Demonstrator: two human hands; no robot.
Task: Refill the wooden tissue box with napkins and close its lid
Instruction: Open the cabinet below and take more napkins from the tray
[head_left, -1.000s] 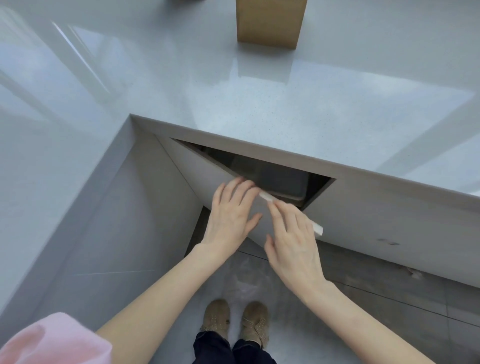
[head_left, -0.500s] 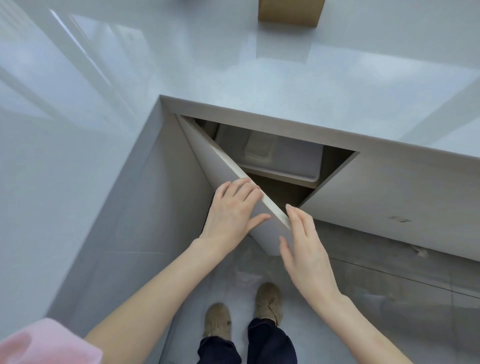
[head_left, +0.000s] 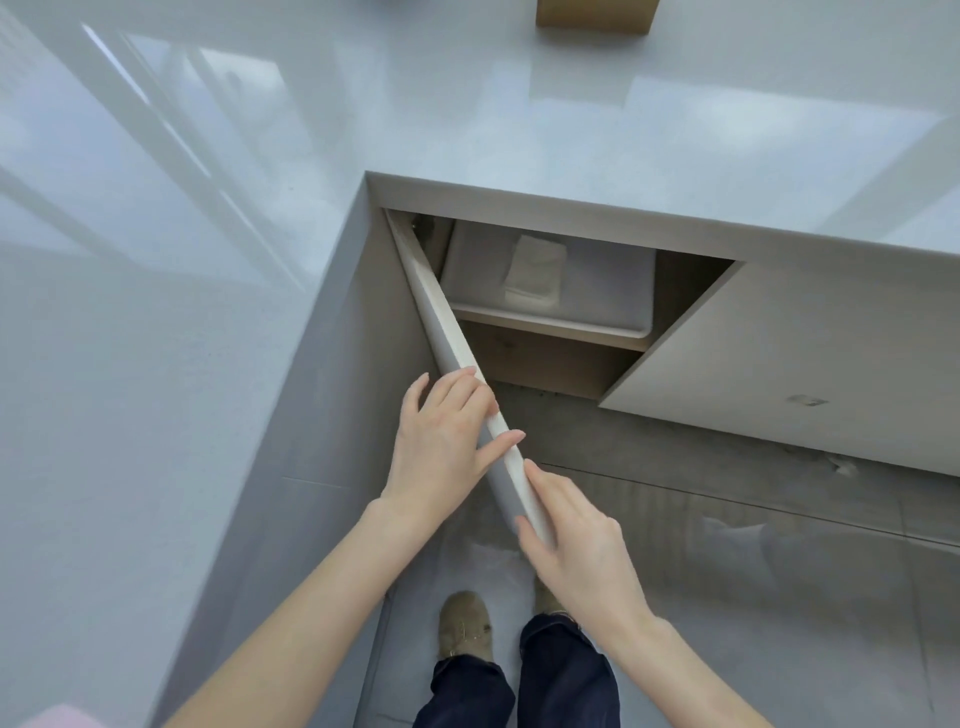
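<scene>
The wooden tissue box stands at the far edge of the glossy counter, mostly cut off by the frame's top. Below the counter a white cabinet door is swung wide, edge-on to me. My left hand grips its top edge, fingers over the rim, thumb on the near face. My right hand holds the door's free corner from the other side. Inside the cabinet a grey plastic bin sits on a shelf with a stack of white napkins in it.
The L-shaped grey counter wraps around the left and far sides. A shut neighbouring cabinet door is to the right. My feet in tan shoes stand on the grey tiled floor directly below the door.
The cabinet door has swung from slightly ajar to wide, with both hands staying on its edge. The bin and the napkins inside have come into sight.
</scene>
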